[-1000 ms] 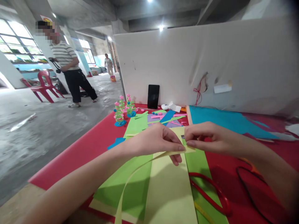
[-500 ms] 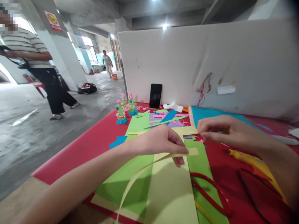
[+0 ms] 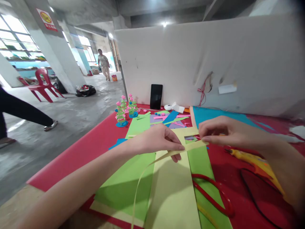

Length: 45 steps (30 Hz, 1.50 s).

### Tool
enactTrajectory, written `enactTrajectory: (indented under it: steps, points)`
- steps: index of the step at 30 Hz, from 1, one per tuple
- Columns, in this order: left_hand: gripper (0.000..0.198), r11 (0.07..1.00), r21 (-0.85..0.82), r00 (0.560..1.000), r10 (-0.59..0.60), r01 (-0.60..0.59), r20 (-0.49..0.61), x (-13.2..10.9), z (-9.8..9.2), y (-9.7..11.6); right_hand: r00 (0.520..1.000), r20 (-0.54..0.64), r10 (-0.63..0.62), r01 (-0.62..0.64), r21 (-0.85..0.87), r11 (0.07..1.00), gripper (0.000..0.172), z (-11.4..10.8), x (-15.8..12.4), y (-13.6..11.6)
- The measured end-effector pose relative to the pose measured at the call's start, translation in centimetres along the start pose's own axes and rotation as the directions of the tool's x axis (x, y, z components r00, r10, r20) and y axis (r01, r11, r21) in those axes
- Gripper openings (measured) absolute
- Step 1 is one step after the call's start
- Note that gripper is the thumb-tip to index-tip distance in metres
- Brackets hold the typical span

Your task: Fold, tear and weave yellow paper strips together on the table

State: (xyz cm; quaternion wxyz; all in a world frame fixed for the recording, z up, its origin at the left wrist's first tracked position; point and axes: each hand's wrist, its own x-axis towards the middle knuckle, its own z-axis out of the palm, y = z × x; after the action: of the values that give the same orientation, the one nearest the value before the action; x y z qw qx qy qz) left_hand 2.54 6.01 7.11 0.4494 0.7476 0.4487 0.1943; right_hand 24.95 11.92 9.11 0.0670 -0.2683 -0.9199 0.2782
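Observation:
A narrow pale-yellow paper strip (image 3: 195, 145) is pinched between the thumb and fingers of my left hand (image 3: 158, 140). Its long tail curves down toward the bottom edge. At the strip's right end, my right hand (image 3: 224, 132) is closed, with thumb and fingertips on the paper. Beneath them lies a wide pale-yellow sheet (image 3: 171, 187) over green paper (image 3: 128, 181). Beside that sheet is a red looped handle (image 3: 224, 197), like that of scissors; the rest of it is hidden. A yellow glue gun (image 3: 254, 160) rests below my right hand.
Small tiered paper ornaments (image 3: 121, 120) stand at the table's far left. A dark phone (image 3: 156, 97) leans against the white board (image 3: 176, 60). Coloured paper scraps (image 3: 170, 117) lie behind my hands. A person (image 3: 103, 63) and a red chair (image 3: 43, 84) are in the background.
The strip's free right end has come up to my right hand, whose fingers now meet it. My left hand has shifted slightly up and left in view. The person at left has moved mostly out of view.

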Motion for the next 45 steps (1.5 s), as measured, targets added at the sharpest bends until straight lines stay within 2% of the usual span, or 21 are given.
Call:
enactTrajectory:
  steps: [6, 10, 17, 28, 31, 35, 39, 43, 45]
  points:
    - [0.02, 0.998, -0.056, 1.0, -0.019, 0.018, -0.018, 0.1, -0.2, -0.3, 0.997, -0.059, 0.049, -0.048, 0.011, 0.999, 0.018, -0.5, 0.0, 1.2]
    - [0.023, 0.999, -0.018, 0.998, -0.045, 0.044, -0.033, 0.3, 0.0, -0.5, 0.99, -0.106, 0.088, -0.083, 0.046, 0.995, 0.021, 0.5, 0.6, 0.0]
    - [0.02, 0.999, -0.048, 0.998, -0.029, 0.026, -0.056, 0.2, 0.2, -0.5, 0.992, -0.105, 0.063, -0.049, 0.128, 0.991, 0.017, 2.7, 1.9, -2.5]
    - [0.018, 1.0, 0.02, 0.993, -0.019, 0.022, -0.118, -0.1, 0.5, 0.1, 0.985, -0.112, 0.131, -0.101, 0.241, 0.965, 0.013, 3.5, 2.1, -3.0]
    - [0.018, 0.999, 0.03, 0.993, -0.024, 0.027, -0.116, -0.3, 0.5, 0.2, 0.978, -0.107, 0.181, -0.153, 0.228, 0.962, 0.012, 3.5, 2.2, -3.0]
    - [0.018, 0.997, 0.074, 0.995, -0.013, 0.021, -0.103, -0.5, 0.3, 0.3, 0.962, -0.083, 0.258, -0.24, 0.185, 0.953, 0.012, 3.0, 1.8, -2.6]
    - [0.017, 0.993, 0.116, 0.993, -0.011, 0.025, -0.116, -0.6, -0.4, 0.3, 0.933, -0.084, 0.351, -0.344, 0.091, 0.935, 0.013, 1.5, 0.9, -1.2]
    - [0.015, 0.994, 0.106, 0.991, -0.02, 0.034, -0.129, -0.6, -1.0, 0.2, 0.889, -0.128, 0.44, -0.45, -0.062, 0.891, 0.019, -0.3, 0.0, 1.1]
    - [0.015, 0.996, 0.088, 0.991, -0.016, 0.028, -0.134, -0.5, -1.1, 0.2, 0.882, -0.181, 0.436, -0.452, -0.057, 0.89, 0.023, -0.6, 0.0, 1.6]
